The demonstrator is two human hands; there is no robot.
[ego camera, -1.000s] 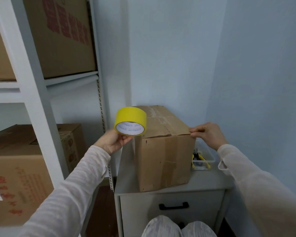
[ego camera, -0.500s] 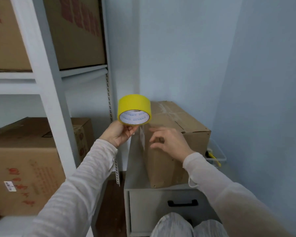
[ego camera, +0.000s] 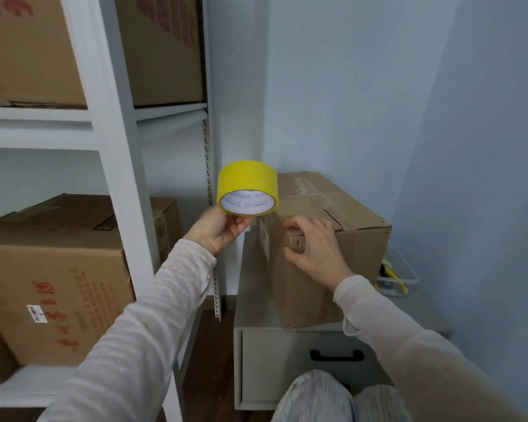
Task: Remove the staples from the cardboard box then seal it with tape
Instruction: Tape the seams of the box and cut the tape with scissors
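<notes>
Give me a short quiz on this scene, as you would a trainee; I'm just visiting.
1. True or false: the left hand holds the yellow roll of tape.
2. The brown cardboard box stands on: A a shelf, B the grey drawer cabinet, C the floor.
3. Which hand touches the box?
Key: 1 true; 2 B; 3 the right hand.

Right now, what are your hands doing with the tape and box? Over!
Left hand holds yellow tape roll, raised beside cardboard box. Right hand grips box's near top corner. Clear tub sits right of box, not blocking.
</notes>
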